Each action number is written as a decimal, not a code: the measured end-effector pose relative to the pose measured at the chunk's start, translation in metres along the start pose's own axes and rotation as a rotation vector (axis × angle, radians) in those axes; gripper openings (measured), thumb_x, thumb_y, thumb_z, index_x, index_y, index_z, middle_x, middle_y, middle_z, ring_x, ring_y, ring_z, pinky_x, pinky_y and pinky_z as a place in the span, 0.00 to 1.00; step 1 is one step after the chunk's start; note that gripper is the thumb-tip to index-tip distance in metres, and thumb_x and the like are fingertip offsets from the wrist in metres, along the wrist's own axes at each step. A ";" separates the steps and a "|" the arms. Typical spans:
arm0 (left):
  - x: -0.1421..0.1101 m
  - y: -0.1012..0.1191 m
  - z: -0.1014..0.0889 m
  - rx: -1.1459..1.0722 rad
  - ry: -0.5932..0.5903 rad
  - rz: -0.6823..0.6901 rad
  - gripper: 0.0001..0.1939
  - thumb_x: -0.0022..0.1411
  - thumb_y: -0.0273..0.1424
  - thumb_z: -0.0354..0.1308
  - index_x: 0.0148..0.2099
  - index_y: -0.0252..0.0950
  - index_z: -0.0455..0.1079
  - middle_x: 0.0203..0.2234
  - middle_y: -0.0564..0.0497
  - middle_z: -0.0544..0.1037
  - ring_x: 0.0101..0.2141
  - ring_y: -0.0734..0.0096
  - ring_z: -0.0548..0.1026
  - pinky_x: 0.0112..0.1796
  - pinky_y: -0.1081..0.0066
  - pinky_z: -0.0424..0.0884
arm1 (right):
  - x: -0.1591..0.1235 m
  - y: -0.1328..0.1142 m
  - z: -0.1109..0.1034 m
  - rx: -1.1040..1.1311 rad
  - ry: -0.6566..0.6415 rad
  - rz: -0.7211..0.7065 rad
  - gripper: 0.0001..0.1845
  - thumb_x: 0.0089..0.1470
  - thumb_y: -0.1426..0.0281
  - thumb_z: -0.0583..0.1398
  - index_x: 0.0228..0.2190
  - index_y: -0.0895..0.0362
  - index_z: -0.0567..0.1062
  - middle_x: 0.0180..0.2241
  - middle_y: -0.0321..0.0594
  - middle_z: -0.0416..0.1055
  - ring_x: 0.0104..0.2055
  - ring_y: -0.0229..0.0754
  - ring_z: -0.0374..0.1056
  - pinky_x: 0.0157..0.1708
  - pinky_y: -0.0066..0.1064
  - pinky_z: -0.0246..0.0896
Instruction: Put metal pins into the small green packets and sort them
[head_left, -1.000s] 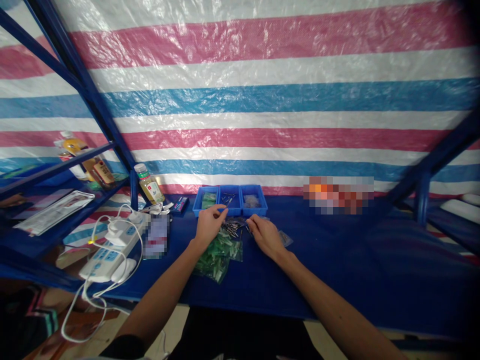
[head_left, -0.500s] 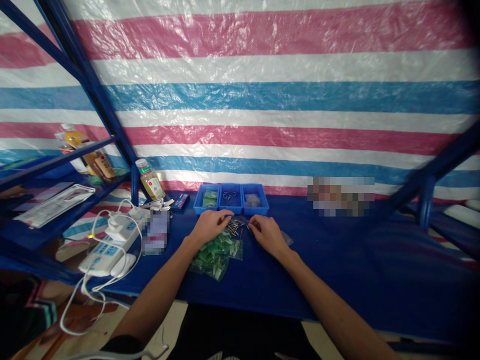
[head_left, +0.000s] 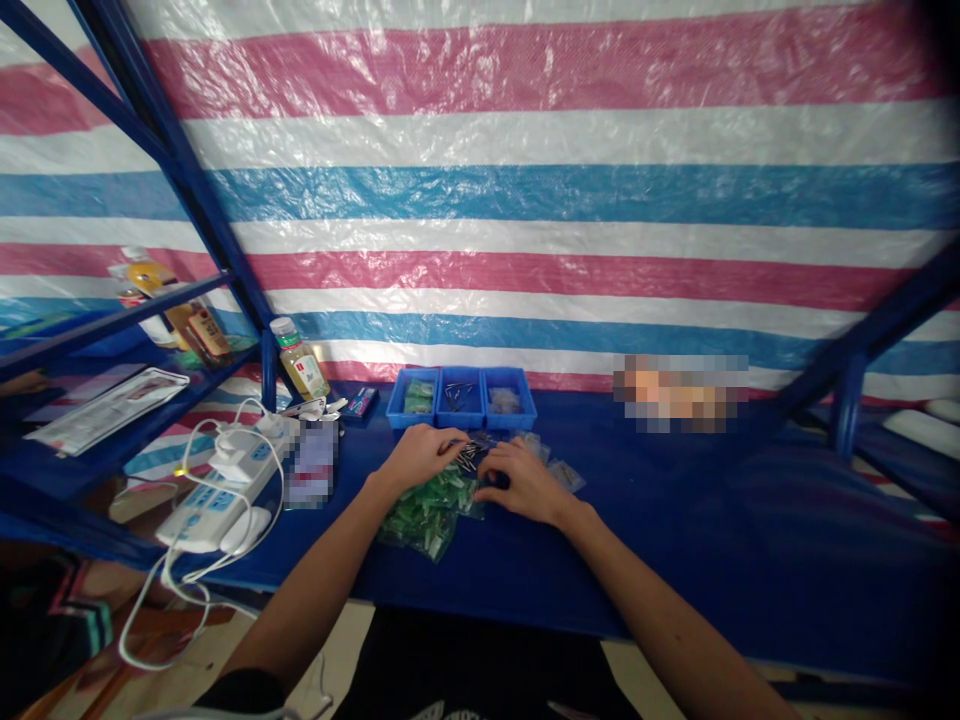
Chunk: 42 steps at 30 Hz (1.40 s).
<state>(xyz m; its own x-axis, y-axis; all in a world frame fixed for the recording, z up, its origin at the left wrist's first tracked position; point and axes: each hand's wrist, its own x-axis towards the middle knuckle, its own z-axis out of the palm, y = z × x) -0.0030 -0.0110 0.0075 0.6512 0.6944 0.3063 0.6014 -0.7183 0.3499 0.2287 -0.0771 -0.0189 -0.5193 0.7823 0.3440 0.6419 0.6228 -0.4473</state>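
My left hand [head_left: 421, 456] rests at the left of a small heap of metal screw-like pieces [head_left: 469, 458], fingers pinched together; what they hold, if anything, is hidden. Across the heap, my right hand [head_left: 525, 482] curves over its right side, thumb and forefinger apart with nothing visible between them. Green-tinted plastic packets [head_left: 424, 515] are piled just below both hands. Small clear bags [head_left: 566, 476] lie behind and right of my right hand. Beyond the hands stands a blue three-part tray [head_left: 461, 418] with green packets, a few metal pieces and clear items in separate compartments.
At left on the blue table [head_left: 675, 560] are a white power strip [head_left: 217, 490] with looped cables, a blurred-out flat item [head_left: 311, 465], a small blue box [head_left: 361, 403] and a bottle [head_left: 301, 365]. Blue metal posts [head_left: 217, 220] frame a striped sheet. Part of another person shows lower left.
My right hand has shifted left and slightly nearer me, and its fingers have spread from a pinch. More of the clear bags now shows behind it. My left hand has barely moved.
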 end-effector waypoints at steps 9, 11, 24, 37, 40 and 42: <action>-0.001 0.000 -0.002 -0.012 0.007 0.007 0.14 0.71 0.37 0.55 0.49 0.42 0.80 0.29 0.52 0.83 0.27 0.71 0.77 0.33 0.75 0.65 | -0.001 -0.024 0.003 0.043 -0.020 -0.077 0.33 0.43 0.44 0.72 0.43 0.52 0.76 0.41 0.40 0.76 0.48 0.51 0.70 0.54 0.44 0.52; -0.001 -0.001 -0.002 -0.007 0.011 0.007 0.14 0.71 0.37 0.54 0.50 0.42 0.80 0.32 0.51 0.84 0.29 0.70 0.78 0.34 0.75 0.66 | -0.001 -0.032 0.007 0.030 -0.010 -0.128 0.31 0.46 0.45 0.71 0.43 0.52 0.76 0.41 0.41 0.76 0.49 0.51 0.70 0.55 0.43 0.52; -0.001 -0.002 0.000 -0.023 0.046 0.002 0.14 0.71 0.38 0.55 0.49 0.42 0.80 0.32 0.51 0.84 0.28 0.70 0.78 0.34 0.74 0.68 | 0.001 -0.048 0.024 -0.165 -0.084 -0.340 0.17 0.63 0.53 0.63 0.38 0.54 0.78 0.36 0.40 0.75 0.43 0.46 0.67 0.49 0.40 0.54; -0.001 -0.005 0.000 -0.035 0.067 0.006 0.14 0.73 0.37 0.53 0.50 0.42 0.79 0.38 0.51 0.85 0.31 0.69 0.80 0.37 0.74 0.70 | 0.002 -0.035 0.015 0.205 0.134 -0.099 0.10 0.67 0.63 0.60 0.34 0.53 0.78 0.34 0.39 0.75 0.39 0.44 0.70 0.44 0.36 0.61; -0.001 -0.004 0.000 -0.037 0.060 -0.001 0.14 0.72 0.37 0.53 0.50 0.42 0.79 0.37 0.51 0.85 0.32 0.69 0.80 0.38 0.73 0.71 | 0.005 -0.028 0.015 0.302 0.197 0.020 0.11 0.66 0.62 0.61 0.32 0.53 0.77 0.30 0.37 0.72 0.33 0.42 0.68 0.37 0.33 0.62; 0.000 -0.003 -0.001 -0.055 0.060 -0.003 0.14 0.73 0.37 0.53 0.50 0.42 0.79 0.38 0.51 0.85 0.32 0.69 0.80 0.39 0.73 0.71 | 0.006 -0.027 0.015 0.359 0.240 0.076 0.12 0.65 0.61 0.61 0.32 0.53 0.76 0.29 0.37 0.70 0.31 0.42 0.67 0.34 0.32 0.62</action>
<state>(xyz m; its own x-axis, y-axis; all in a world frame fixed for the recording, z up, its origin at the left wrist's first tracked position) -0.0055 -0.0094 0.0077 0.6194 0.6994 0.3566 0.5760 -0.7135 0.3989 0.2000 -0.0895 -0.0171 -0.3055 0.8325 0.4622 0.4146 0.5532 -0.7225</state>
